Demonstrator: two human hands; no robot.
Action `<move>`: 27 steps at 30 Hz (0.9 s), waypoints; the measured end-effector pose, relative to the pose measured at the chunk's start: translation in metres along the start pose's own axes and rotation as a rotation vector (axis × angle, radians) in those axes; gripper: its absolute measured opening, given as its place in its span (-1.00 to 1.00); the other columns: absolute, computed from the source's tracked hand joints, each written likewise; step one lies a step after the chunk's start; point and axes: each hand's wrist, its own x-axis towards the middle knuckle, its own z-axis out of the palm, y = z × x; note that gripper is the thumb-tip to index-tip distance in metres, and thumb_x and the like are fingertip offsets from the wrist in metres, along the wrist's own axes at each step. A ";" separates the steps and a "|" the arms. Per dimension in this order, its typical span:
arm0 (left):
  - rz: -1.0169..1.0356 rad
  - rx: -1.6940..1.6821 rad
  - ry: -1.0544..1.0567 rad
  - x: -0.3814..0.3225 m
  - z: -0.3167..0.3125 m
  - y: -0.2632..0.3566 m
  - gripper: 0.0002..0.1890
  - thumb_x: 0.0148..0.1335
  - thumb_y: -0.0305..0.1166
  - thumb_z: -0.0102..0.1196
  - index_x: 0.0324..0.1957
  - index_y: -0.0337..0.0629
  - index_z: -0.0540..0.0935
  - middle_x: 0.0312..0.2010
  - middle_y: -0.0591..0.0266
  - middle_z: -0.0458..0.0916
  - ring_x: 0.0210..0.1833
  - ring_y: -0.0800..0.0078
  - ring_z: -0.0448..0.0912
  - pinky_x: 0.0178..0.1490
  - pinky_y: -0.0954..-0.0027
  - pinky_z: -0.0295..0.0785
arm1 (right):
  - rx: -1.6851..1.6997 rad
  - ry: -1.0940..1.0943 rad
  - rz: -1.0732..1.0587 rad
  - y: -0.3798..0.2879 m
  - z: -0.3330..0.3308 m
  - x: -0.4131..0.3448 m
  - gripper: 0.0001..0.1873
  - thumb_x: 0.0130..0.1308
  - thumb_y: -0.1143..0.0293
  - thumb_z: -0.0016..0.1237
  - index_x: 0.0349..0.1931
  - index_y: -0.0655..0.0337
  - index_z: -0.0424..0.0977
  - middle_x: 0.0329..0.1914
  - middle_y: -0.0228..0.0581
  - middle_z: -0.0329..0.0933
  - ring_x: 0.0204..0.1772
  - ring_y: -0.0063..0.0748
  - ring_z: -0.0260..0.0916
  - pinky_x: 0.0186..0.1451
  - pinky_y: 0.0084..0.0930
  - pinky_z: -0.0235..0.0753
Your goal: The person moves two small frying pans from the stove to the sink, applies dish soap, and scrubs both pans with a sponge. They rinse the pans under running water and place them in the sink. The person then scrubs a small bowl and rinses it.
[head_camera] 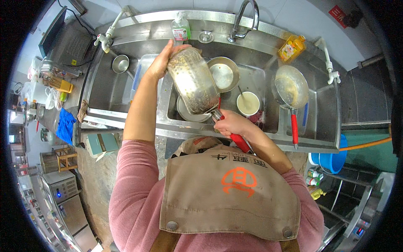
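Observation:
A metal pan [193, 80] with brown stains is tipped on its side above the middle sink basin. My right hand [234, 123] is closed around its red handle [241, 143], close to where the handle meets the pan. At the pan's far end is my left hand [162, 61], its thumb showing and its fingers partly hidden behind the metal. Below the pan, a white dish [201, 118] is partly covered. Beyond it sits a round steel pot [234, 85]. A white bowl [252, 108] of cloudy liquid, with a utensil standing in it, is to the right.
Another red-handled pan [291, 86] rests over the right basin. A ladle [121, 64] lies in the left basin. Along the back stand a green pump bottle [181, 30], a curved faucet [255, 15] and a yellow bottle [292, 48]. A blue bucket [335, 157] stands at the right.

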 end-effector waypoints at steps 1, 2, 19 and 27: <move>-0.023 -0.103 0.055 0.000 -0.008 -0.008 -0.21 0.29 0.24 -0.47 0.16 -0.31 0.36 0.09 0.07 0.46 0.13 0.32 0.42 0.23 0.31 0.25 | 0.087 -0.053 0.027 -0.002 0.000 -0.001 -0.85 0.14 0.54 -0.15 -0.38 0.14 0.16 -0.72 -0.46 0.14 -0.74 -0.61 0.06 -0.69 -0.55 0.12; -0.050 -0.207 0.104 0.001 -0.014 -0.017 -0.19 0.27 0.27 -0.45 0.18 -0.31 0.34 0.10 0.08 0.45 0.14 0.30 0.42 0.24 0.30 0.25 | 0.179 -0.101 0.055 -0.003 -0.001 -0.001 -0.84 0.14 0.54 -0.14 -0.40 0.12 0.16 -0.73 -0.49 0.11 -0.74 -0.63 0.04 -0.68 -0.55 0.11; -0.101 -1.146 0.318 -0.064 0.142 -0.059 -0.14 0.13 0.18 -0.14 0.31 -0.22 0.06 0.33 0.08 0.07 0.36 0.11 0.06 0.40 0.08 -0.13 | -0.887 0.733 -0.195 -0.002 -0.032 0.014 -0.74 0.10 0.43 -0.19 -0.19 0.36 0.29 -0.29 0.18 0.48 -0.18 0.15 0.44 -0.11 -0.06 0.40; 0.388 -0.641 0.485 -0.044 0.155 -0.037 -0.46 0.32 -0.07 -0.22 0.21 -0.22 0.26 0.16 0.13 0.33 0.23 0.29 0.26 0.30 0.24 0.07 | -1.064 0.768 0.032 -0.010 -0.049 -0.033 -0.76 0.16 0.50 -0.32 -0.16 0.37 0.29 -0.34 0.15 0.53 -0.25 0.14 0.50 -0.21 -0.04 0.45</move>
